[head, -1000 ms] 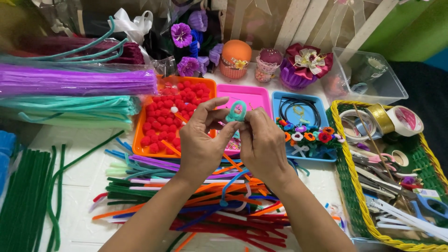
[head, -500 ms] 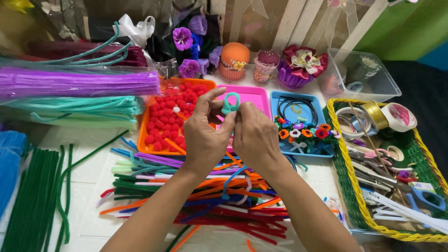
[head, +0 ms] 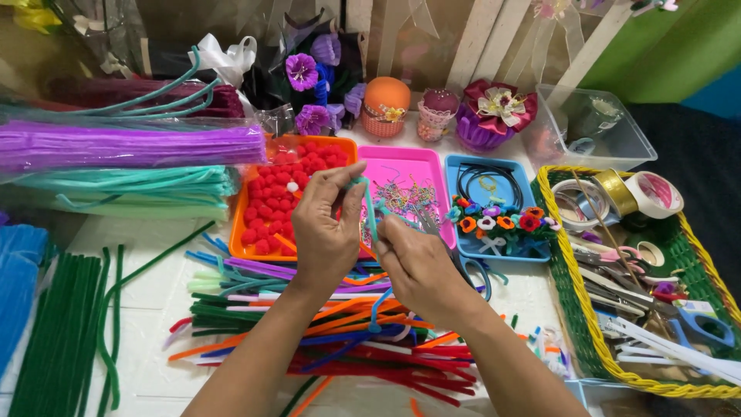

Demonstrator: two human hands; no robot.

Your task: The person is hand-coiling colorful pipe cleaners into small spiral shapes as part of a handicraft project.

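Note:
Both my hands hold one teal pipe cleaner (head: 371, 212) stretched upright between them, above a loose pile of multicoloured pipe cleaners (head: 309, 332). My left hand (head: 328, 228) pinches its upper end between thumb and fingers. My right hand (head: 421, 266) grips its lower part, and a blue tail (head: 380, 305) curls down below the hands. Behind the hands lie an orange tray (head: 247, 245) of red pompoms and a pink tray (head: 434, 166) with small wire pieces.
A blue tray (head: 525, 251) with small felt flowers sits right of the pink one. A yellow-rimmed green basket (head: 559, 255) holds tape rolls and scissors. Bagged purple and teal pipe cleaners (head: 131, 147) lie at left, green ones (head: 62, 332) at the near left.
The teal pipe cleaner was a small loop or coil held up in both hands; now it is pulled out straight between them. The hands have moved slightly apart and lower.

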